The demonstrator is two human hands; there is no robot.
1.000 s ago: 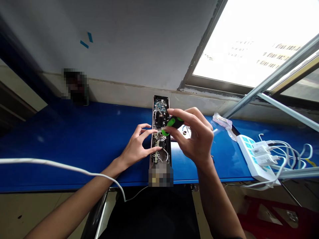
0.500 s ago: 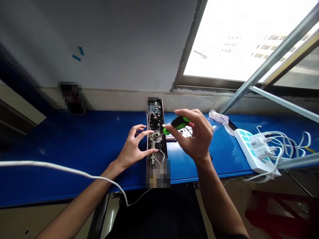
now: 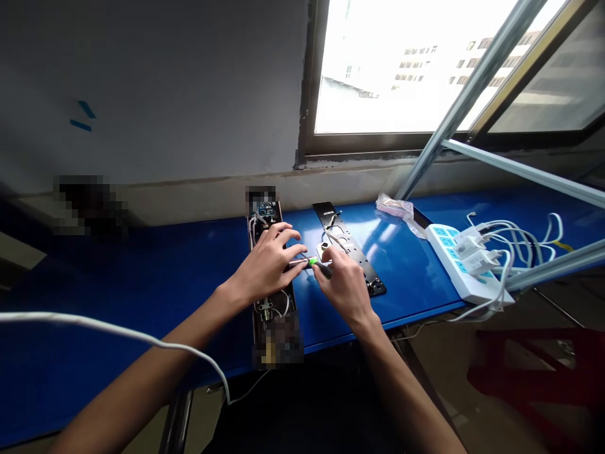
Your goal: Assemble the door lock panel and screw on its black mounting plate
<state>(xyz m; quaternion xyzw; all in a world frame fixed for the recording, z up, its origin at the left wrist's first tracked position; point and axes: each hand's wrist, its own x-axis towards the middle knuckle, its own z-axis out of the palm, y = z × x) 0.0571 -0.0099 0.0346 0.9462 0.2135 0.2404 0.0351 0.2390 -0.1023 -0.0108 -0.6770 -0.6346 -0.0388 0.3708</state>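
Observation:
A long black lock body (image 3: pixel 271 302) with exposed wiring and a small circuit board lies lengthwise on the blue table (image 3: pixel 142 277). My left hand (image 3: pixel 267 265) rests on top of its middle, fingers spread, the fingertips touching the metal shaft of a screwdriver. My right hand (image 3: pixel 343 287) grips the green-and-black screwdriver (image 3: pixel 316 263) low and nearly flat, its tip pointing left toward the lock body. A black cover plate (image 3: pixel 352 252) lies just right of my right hand.
A white power strip (image 3: pixel 460 271) with several plugged chargers and white cables sits at the right. A small plastic bag (image 3: pixel 394 206) lies near the window sill. A white cable (image 3: pixel 118 331) crosses my left arm. A metal window bar (image 3: pixel 472 82) slants overhead.
The view swung left and down. My right hand lowered the screwdriver from above the lock body to a flat position beside it; my left hand shifted onto the lock's middle and touches the shaft.

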